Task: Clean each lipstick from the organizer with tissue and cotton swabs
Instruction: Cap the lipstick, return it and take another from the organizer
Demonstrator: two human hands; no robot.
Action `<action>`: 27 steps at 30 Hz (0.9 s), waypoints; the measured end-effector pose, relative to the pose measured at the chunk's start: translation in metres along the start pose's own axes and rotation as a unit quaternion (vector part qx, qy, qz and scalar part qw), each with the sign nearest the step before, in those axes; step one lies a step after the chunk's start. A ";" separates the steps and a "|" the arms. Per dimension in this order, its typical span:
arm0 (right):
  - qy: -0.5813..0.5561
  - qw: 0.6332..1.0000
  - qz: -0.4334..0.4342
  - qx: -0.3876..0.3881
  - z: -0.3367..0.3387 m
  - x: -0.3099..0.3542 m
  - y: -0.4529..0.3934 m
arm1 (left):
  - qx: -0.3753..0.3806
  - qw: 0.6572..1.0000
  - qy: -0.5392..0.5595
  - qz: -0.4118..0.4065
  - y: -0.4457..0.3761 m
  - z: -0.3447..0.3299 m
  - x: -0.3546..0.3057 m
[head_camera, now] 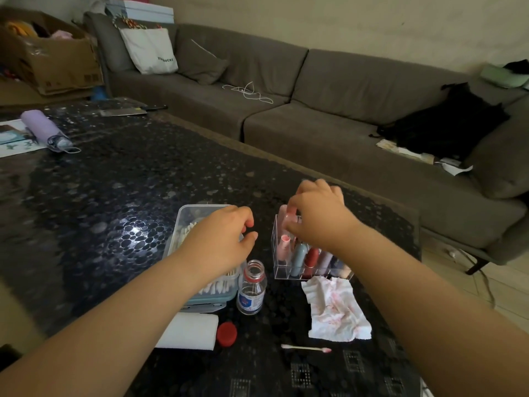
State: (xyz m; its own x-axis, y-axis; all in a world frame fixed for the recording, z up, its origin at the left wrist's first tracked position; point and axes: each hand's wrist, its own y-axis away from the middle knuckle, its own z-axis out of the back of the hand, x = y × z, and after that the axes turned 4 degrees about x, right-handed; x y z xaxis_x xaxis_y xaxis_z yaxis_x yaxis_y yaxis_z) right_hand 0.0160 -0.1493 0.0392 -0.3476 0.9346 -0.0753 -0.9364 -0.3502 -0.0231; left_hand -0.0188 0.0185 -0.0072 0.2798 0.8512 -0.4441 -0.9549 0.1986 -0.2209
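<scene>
Clear acrylic organizer point(277, 247) stood on the dark pebbled table point(114, 196), where the right hand point(317, 216) pinched a pale pink lipstick tube point(283, 214) at its back row. The left hand point(226, 239) hovered loosely curled, holding nothing, over the cotton-swab box point(186, 222); a stained tissue point(336, 310) lay beside.

A home living rm: long grey sofa point(286, 90) w/ tote bag point(150, 50) along the wall, cardboard box point(48, 61) beyond the dark pebble-pattern coffee table's point(114, 181) far-left corner.
</scene>
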 end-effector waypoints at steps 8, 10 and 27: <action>-0.215 0.974 -0.019 -0.064 0.035 -0.002 0.076 | -0.076 0.993 0.081 -0.028 0.052 0.011 -0.025; -0.234 0.970 -0.038 -0.054 0.022 0.000 0.087 | -0.081 0.993 0.088 -0.025 0.067 0.005 -0.027; -0.040 0.999 0.000 0.014 -0.009 0.004 0.010 | -0.088 0.992 0.089 0.013 0.026 -0.002 0.004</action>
State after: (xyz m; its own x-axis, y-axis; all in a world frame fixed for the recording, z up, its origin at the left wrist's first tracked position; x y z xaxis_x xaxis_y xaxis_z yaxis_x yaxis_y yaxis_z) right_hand 0.0056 -0.1495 0.0299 -0.3494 0.9370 0.0045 -0.9369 -0.3494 0.0052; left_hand -0.0420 0.0256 -0.0164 0.2838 0.7527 -0.5941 -0.9340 0.0769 -0.3488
